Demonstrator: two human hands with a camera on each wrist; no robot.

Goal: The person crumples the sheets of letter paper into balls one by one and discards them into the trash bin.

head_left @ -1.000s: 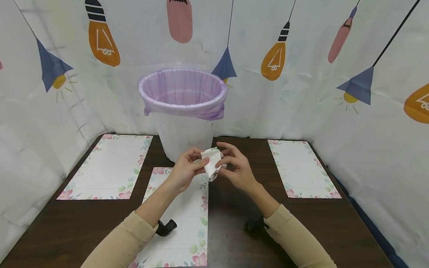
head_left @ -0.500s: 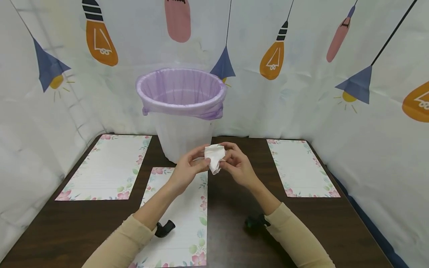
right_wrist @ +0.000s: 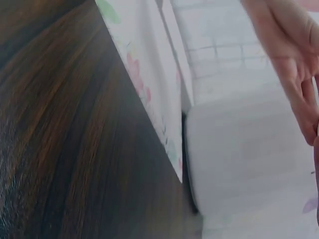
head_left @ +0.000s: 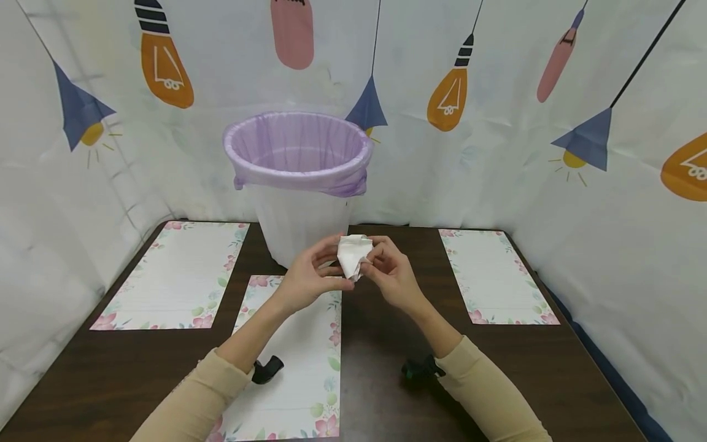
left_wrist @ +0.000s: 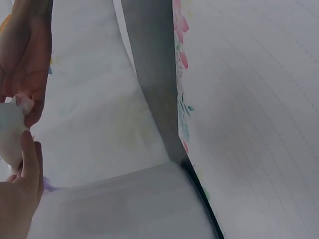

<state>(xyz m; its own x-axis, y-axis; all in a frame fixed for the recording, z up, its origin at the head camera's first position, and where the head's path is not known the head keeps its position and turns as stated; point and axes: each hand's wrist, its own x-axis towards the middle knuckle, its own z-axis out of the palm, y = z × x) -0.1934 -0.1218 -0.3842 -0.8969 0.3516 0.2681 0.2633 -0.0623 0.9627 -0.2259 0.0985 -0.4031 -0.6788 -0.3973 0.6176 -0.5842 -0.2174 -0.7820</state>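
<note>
Above the table, both hands meet at a small crumpled piece of white paper (head_left: 354, 253). My right hand (head_left: 393, 274) pinches its right side between thumb and fingers. The left hand (head_left: 310, 279) has its fingers along the paper's left side and back, its thumb stretched out below the lower tip; some left fingertips are hidden behind the paper. The left wrist view catches the paper (left_wrist: 11, 132) at the left edge, between the right hand (left_wrist: 25, 59) and the left hand (left_wrist: 22, 194). In the right wrist view the left hand (right_wrist: 291, 55) shows; the paper is mostly out of frame.
Behind the hands stands a white bin (head_left: 301, 215) with a purple liner (head_left: 298, 178). Flower-bordered sheets lie on the dark table (head_left: 397, 380): one at left (head_left: 177, 276), one under the left arm (head_left: 298, 368), one at right (head_left: 497, 276). A patterned curtain (head_left: 497, 184) encloses the table.
The paper has been turned and squeezed from a folded strip into a more compact, rounded wad. The left thumb has slid down off the paper's front. Both hands stay in nearly the same place.
</note>
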